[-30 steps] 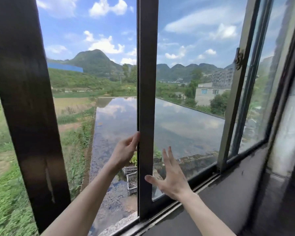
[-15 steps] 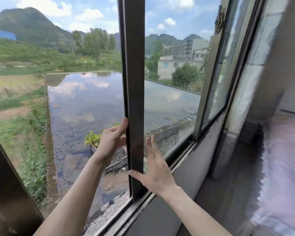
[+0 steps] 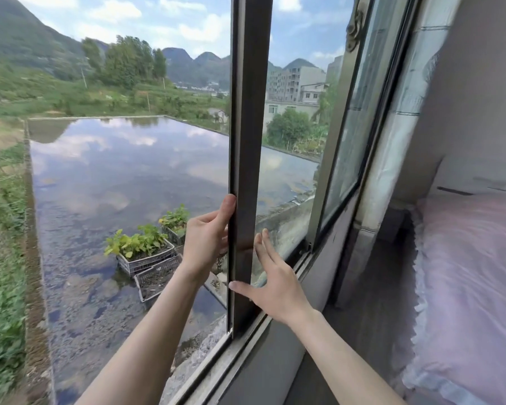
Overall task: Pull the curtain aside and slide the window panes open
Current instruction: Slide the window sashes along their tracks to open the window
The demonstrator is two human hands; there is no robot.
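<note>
A sliding window pane with a dark metal stile [image 3: 247, 141] stands in the middle of the view, its glass [image 3: 289, 176] to the right. My left hand [image 3: 206, 241] reaches outside through the open gap and curls its fingers around the stile's left edge. My right hand [image 3: 275, 285] lies flat with spread fingers on the inner side, thumb on the stile and fingers on the glass. A second pane's frame [image 3: 338, 135] with a metal latch [image 3: 353, 27] stands further right. A pale pink curtain [image 3: 468, 273] hangs at the far right, clear of the window.
The bottom track and sill [image 3: 225, 363] run diagonally below my hands. Outside lie a flooded field [image 3: 114, 176], plastic crates with green plants [image 3: 146, 252], trees and buildings [image 3: 297, 83]. The tiled wall edge [image 3: 392, 159] borders the window on the right.
The pane's stile has slid right toward the second pane, widening the open gap on the left. Both hands stayed on it. The view turned right, bringing the curtain in.
</note>
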